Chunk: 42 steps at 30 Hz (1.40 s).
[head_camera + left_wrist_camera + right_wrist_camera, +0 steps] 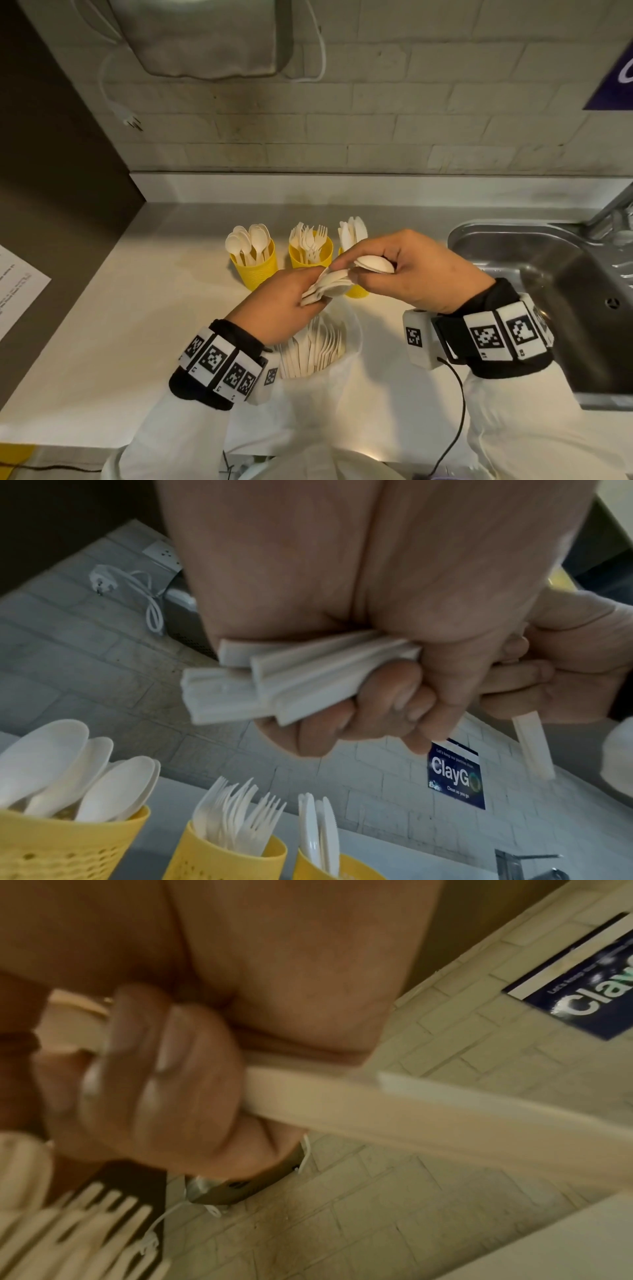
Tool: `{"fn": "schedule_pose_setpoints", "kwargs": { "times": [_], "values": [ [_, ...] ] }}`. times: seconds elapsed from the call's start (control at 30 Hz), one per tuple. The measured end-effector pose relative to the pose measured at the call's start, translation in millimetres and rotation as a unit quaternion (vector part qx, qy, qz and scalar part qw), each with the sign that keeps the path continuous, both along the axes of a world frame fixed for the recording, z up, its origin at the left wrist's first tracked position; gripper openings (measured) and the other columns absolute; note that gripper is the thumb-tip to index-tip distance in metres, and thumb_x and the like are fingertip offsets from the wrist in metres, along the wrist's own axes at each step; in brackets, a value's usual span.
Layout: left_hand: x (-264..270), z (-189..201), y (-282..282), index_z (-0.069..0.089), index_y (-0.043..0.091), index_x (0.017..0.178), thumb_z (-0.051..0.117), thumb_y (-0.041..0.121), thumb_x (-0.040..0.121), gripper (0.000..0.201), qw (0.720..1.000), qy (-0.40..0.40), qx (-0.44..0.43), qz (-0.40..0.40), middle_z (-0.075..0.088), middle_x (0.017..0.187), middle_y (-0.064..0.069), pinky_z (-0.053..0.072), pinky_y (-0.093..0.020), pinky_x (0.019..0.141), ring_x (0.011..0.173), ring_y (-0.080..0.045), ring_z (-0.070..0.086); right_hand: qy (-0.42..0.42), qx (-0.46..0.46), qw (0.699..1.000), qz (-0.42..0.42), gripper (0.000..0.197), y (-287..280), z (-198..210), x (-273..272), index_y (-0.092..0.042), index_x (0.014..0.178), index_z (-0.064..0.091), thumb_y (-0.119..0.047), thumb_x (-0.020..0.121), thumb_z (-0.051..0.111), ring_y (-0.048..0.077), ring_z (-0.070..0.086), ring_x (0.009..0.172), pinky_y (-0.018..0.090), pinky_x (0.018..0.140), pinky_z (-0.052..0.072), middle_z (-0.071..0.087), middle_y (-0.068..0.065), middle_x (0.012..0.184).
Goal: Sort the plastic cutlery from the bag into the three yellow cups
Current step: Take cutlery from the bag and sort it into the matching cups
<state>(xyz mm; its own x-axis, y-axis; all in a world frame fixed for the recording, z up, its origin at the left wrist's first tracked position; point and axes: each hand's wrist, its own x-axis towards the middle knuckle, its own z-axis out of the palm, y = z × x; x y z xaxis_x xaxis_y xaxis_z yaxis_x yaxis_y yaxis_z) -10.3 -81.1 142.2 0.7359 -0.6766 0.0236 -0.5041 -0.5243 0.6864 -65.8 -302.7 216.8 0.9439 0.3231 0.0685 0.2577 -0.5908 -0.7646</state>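
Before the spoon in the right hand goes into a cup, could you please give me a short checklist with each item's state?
1. Right hand grips a single spoon: ok.
2. Left hand grip on the remaining spoon stack: ok.
3. Single spoon fully separated from the stack: cannot tell.
4. Spoon cup upright with room: ok.
5. Path to spoon cup free: not ok, left hand lies between.
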Motion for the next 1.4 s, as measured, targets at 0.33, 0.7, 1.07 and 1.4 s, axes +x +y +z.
{"fn": "schedule_pose_setpoints", "kwargs": {
  "times": [0.33,0.7,1.07,1.4],
  "values": [
    [-4,6,-9,0.066,0.029,0.111,0.063,0.028,0.099,0.012,0.999,0.006,-0.022,0.024,0.068,0.095,0.016,0.049,-0.022,0.079,0.090,0.000,0.062,-0.158,-0.038,0.985,-0.049,0.020,-3,-16,6,-0.012,0.099,0.074,-0.025,0.100,0.059,0.010,0.066,0.081,0.023,0.071,0.049,0.073,-0.004,0.088],
    [-3,12,-8,0.066,0.026,0.125,0.064,0.025,0.100,0.025,0.997,0.016,-0.068,0.036,0.072,0.106,0.015,0.051,-0.024,0.087,0.100,-0.001,0.064,-0.261,0.028,0.955,-0.141,0.018,-2,-22,11,-0.009,0.104,0.071,-0.023,0.101,0.060,-0.001,0.060,0.084,0.011,0.074,0.042,0.065,-0.010,0.092],
    [-15,16,-14,0.064,0.029,0.135,0.058,0.024,0.104,0.033,0.955,0.232,-0.182,-0.044,0.056,0.074,0.015,0.042,-0.018,0.057,0.061,-0.004,0.045,-0.160,0.374,0.854,-0.325,0.026,4,-20,14,-0.013,0.083,0.056,-0.019,0.105,0.045,0.024,0.047,0.049,0.034,0.049,0.042,0.050,0.008,0.058],
    [-14,14,-18,0.062,0.015,0.133,0.054,0.027,0.103,0.034,0.928,0.270,-0.246,-0.068,0.043,0.072,-0.008,0.036,-0.020,0.048,0.052,-0.011,0.037,-0.020,0.679,0.647,-0.347,0.016,-3,-27,16,0.002,0.115,0.054,-0.008,0.105,0.046,0.027,0.074,0.069,0.031,0.061,0.060,0.068,0.011,0.073]
  ]
}}
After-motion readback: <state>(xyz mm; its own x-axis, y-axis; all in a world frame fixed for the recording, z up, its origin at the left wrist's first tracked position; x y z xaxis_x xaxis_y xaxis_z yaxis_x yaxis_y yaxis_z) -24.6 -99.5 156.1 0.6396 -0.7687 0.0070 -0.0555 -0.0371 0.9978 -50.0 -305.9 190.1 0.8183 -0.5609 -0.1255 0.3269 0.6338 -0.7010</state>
